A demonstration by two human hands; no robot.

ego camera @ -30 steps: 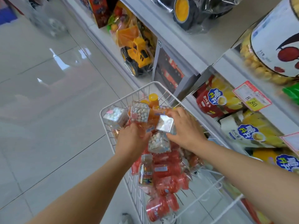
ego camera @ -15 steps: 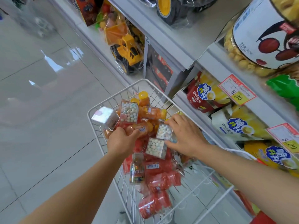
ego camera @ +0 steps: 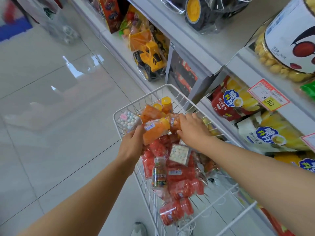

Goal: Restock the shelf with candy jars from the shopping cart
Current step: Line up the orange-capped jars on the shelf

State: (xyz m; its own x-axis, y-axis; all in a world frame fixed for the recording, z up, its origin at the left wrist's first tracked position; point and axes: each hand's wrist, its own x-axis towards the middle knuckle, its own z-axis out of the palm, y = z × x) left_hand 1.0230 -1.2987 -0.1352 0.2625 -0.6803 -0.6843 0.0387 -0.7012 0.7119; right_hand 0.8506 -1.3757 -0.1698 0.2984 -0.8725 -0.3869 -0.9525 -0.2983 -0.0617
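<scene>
- Clear plastic jar of orange candy with a barcode label (ego camera: 156, 132): lies tilted on top of the heap at the far end of the white wire shopping cart (ego camera: 153, 92). The left hand (ego camera: 133, 143) grips its lower end, fingers curled underneath, thumb up the near side.
- Second clear jar of orange candy (ego camera: 173, 121): touches the first on its right. The right hand (ego camera: 192, 128) is clamped over it from above, fingers wrapped round the body.
- Clear cube box of pastel candy balls (ego camera: 129, 119): far-left corner of the cart, just beside the left thumb. Contact cannot be told.
- Other cart contents:
  - yellow-lidded orange jars (ego camera: 166, 103) stand against the far wall
  - second clear cube of white balls (ego camera: 179, 153) sits mid-cart on top of the heap
  - slim bottle of multicoloured sweets (ego camera: 159, 174) lies beside it
  - red candy jars (ego camera: 185, 184) lie on their sides, piled toward the near end
- Grey shelf unit (ego camera: 202, 43), right of the cart, holds:
  - bagged yellow toy digger (ego camera: 150, 60)
  - red-and-yellow snack bags (ego camera: 228, 103)
  - large tub of yellow puffs (ego camera: 272, 60)
  - price tag reading 8.80 (ego camera: 269, 97)
</scene>
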